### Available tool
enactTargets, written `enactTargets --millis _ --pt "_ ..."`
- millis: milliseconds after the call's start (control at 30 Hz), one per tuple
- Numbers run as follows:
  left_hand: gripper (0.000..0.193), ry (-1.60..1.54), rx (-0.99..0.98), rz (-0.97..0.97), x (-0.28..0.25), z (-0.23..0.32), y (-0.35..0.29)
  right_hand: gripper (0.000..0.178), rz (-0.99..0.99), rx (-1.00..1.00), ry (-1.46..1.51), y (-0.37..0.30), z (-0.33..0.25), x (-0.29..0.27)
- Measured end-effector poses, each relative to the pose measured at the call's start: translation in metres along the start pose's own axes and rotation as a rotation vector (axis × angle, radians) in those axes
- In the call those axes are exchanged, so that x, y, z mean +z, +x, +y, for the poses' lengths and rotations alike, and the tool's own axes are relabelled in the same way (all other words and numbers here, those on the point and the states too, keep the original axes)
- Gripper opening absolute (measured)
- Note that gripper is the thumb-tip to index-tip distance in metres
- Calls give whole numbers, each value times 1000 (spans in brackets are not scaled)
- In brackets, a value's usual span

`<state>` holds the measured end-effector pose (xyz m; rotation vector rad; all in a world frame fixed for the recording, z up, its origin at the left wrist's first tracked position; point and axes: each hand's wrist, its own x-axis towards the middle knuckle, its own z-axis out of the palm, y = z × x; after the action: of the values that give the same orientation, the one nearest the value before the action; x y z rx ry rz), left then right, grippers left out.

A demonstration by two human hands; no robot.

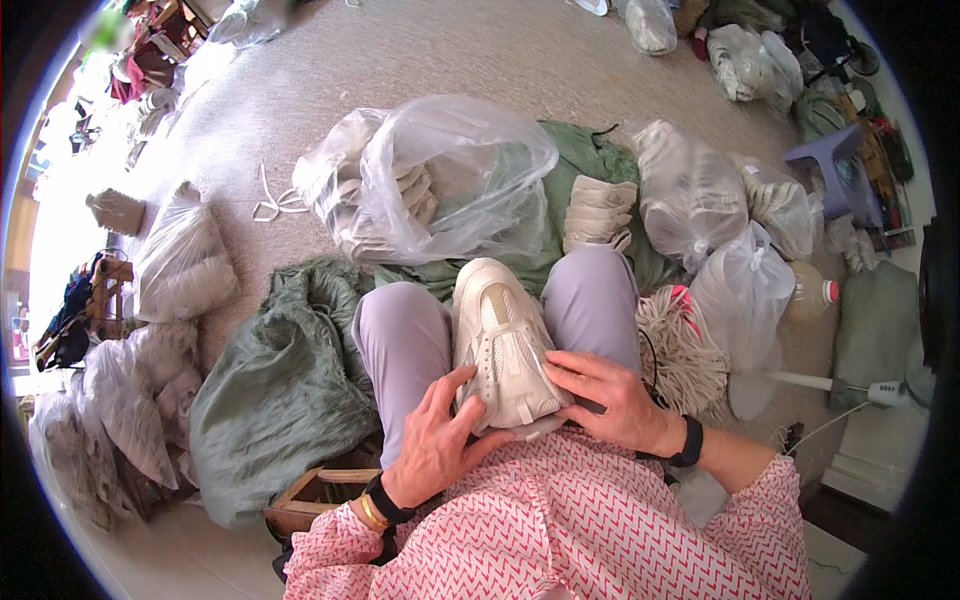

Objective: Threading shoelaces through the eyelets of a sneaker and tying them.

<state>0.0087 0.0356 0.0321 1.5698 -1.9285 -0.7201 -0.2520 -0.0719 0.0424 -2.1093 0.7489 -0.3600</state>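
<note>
A cream shoe upper (498, 345) rests on my lap between my knees, its toe pointing away from me. Rows of eyelets run along its opening, and no lace shows in the ones on its left side. My left hand (435, 435) grips its near left edge, thumb and fingers bent around the rim. On the opposite side, my right hand (612, 402) holds the near right edge with its fingers on the material. The fingertips under the edge are hidden. A bundle of cream laces (685, 350) with a pink band lies beside my right knee.
Ahead is an open clear plastic bag (455, 135) of stacked uppers; another stack (600, 210) stands on green cloth. Filled bags (690, 190) crowd the right, near a purple stool (835, 170). Green fabric (285, 385) and more bags (185, 260) lie left. A wooden stool (300, 495) is by my left arm.
</note>
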Motion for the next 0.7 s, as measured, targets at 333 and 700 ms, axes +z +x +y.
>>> enactTargets --millis 333,700 --pt "57 -58 50 10 11 -11 15 54 93 34 -30 -7 1 12" --pt "52 60 41 66 17 -1 12 54 191 -17 149 -25 12 22"
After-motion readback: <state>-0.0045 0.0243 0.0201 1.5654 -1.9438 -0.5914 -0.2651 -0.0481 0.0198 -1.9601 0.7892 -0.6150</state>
